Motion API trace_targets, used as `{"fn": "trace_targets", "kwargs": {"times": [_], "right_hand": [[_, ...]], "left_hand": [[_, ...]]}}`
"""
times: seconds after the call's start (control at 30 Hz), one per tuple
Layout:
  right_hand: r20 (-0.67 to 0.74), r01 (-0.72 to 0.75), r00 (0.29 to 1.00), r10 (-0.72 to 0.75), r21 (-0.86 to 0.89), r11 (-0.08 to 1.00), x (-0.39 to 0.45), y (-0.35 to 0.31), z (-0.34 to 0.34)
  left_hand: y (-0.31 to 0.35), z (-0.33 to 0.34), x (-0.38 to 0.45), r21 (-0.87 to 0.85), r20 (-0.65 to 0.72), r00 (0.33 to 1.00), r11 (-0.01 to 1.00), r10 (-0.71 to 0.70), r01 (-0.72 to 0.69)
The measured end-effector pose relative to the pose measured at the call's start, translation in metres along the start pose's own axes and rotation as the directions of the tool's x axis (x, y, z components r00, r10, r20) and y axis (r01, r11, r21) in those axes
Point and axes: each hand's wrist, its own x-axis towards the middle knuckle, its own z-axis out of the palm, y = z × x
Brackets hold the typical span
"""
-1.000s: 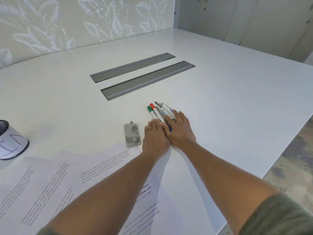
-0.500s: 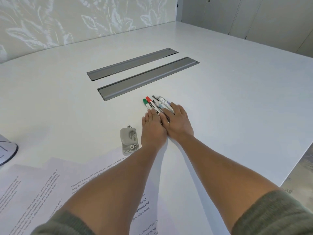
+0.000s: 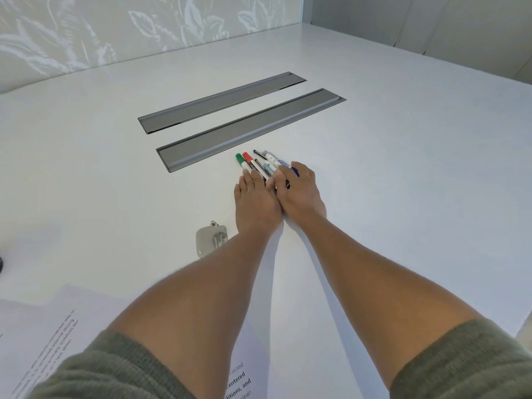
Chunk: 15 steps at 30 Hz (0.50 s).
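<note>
Mostly hidden: the lower halves of the pens (image 3: pixel 263 165) lie under both hands, so the exact no. can't be told. At least 5 ends stick out past the fingertips. They lie side by side on the white table (image 3: pixel 403 168), just in front of the nearer grey cable-tray lid (image 3: pixel 250 128).

From the left: green-capped marker (image 3: pixel 239 160), red-capped marker (image 3: pixel 247 159), thin black pen (image 3: pixel 259 154), white marker (image 3: pixel 275 160) w/ blue print too small to read. A blue tip shows by the right hand's fingers.

Left hand (image 3: pixel 256 203) lies flat, palm down, fingers straight, pressing on the green/red side. Right hand (image 3: pixel 299 194) is also flat and palm down, fingers laid across the white-marker side. Neither grips anything. The hands touch along their inner edges.

A grey fob (image 3: pixel 205 240) sits near the left wrist; the left forearm covers its right part. Printed sheets (image 3: pixel 43 326) are cut off by the bottom & left edges and overlapped by the arms; most of the text is blurred. A dark thing (image 3: pixel 1 264) at the left edge is almost all out of frame; can't tell what it is.

Counts: 2 hands, 2 grey lids (the farther lid (image 3: pixel 221 100) runs parallel), 1 fob, 2 green sleeves at the bottom.
</note>
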Motion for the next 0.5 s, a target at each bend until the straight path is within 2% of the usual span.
{"fn": "trace_targets", "kwargs": {"times": [0.13,0.3,0.5], "right_hand": [[-0.007,-0.048,0.999,0.049,0.037,0.998,0.01,-0.002,0.004],[-0.07,-0.02,0.997,0.024,0.054,0.998,0.019,-0.007,0.007],[-0.092,-0.035,0.995,0.042,0.075,0.997,0.021,-0.012,0.003]], "left_hand": [[0.001,0.001,0.015,-0.048,-0.021,0.999,0.999,-0.025,0.024],[0.003,0.002,0.029,-0.132,-0.032,0.999,0.991,-0.039,0.034],[0.003,0.0,0.027,-0.325,-0.141,0.985,0.944,-0.102,0.051]]}}
